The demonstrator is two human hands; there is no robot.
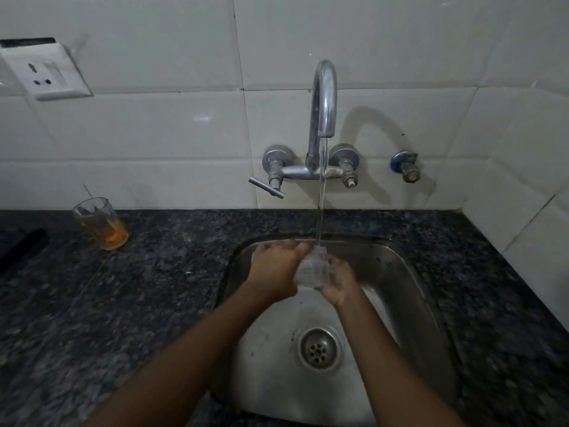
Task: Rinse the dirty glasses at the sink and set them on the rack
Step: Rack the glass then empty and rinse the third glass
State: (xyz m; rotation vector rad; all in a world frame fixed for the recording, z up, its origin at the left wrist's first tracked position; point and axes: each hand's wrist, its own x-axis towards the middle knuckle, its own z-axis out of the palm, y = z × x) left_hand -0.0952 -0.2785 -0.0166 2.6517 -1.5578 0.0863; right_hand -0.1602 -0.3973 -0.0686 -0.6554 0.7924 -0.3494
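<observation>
Together left hand [275,266] and right hand [340,283] grip clear glass [311,269], fingers curled, under tap stream [321,195].

both hands [274,268] [340,283] grip a clear glass [311,269] under the tap's [321,100] stream.

Dim, soft-focus view; tap [321,100] shadows the tiles; edges bend.

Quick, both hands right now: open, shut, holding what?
Left hand: grips the glass under the running tap.
Right hand: also grips that glass.
</observation>
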